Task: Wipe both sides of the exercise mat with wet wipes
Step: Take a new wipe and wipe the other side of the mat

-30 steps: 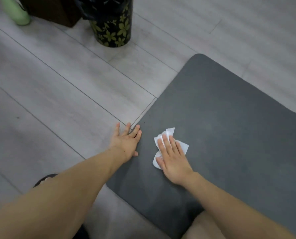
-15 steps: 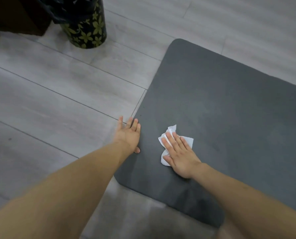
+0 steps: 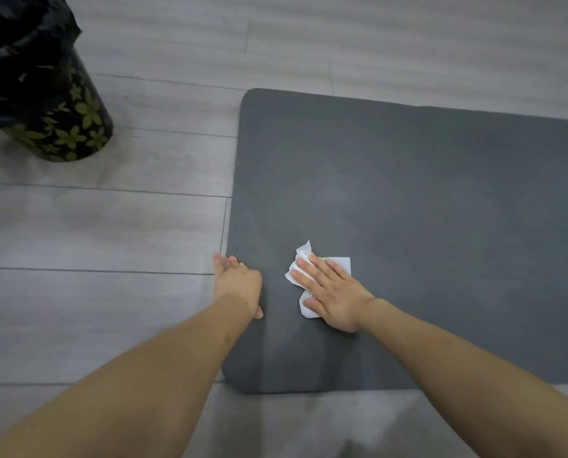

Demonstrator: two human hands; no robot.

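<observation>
- The floor [image 3: 104,226] is pale grey wood-look plank with thin dark seams, and it fills the left side, the top and the bottom strip of the view.
- The exercise mat [image 3: 424,200] is dark grey with rounded corners and lies flat on the floor. It takes up the right and middle of the view and runs out of sight past the right edge. Its short left end is in full view, with both corners of that end showing.
- The waste bin [image 3: 74,127] stands on the floor at the upper left, well apart from the mat. It is black with a yellow-green flower pattern, and a black bag [image 3: 18,54] is bunched over its top.
- Two bare forearms reach in from the bottom corners toward the mat's left end.
- The right hand [image 3: 333,294] lies palm down on the mat near its left end, fingers straight and slightly spread. Its grip is not closed on anything: the flat hand presses the wipe to the mat.
- The left hand [image 3: 238,282] rests at the mat's left edge, with the fingertips on the floor just beyond it and the thumb on the mat. Its grip is relaxed and holds nothing.
- The wet wipe [image 3: 304,256] is white and crumpled, trapped between the right hand and the mat, with bits showing past the fingertips and beside the thumb.
</observation>
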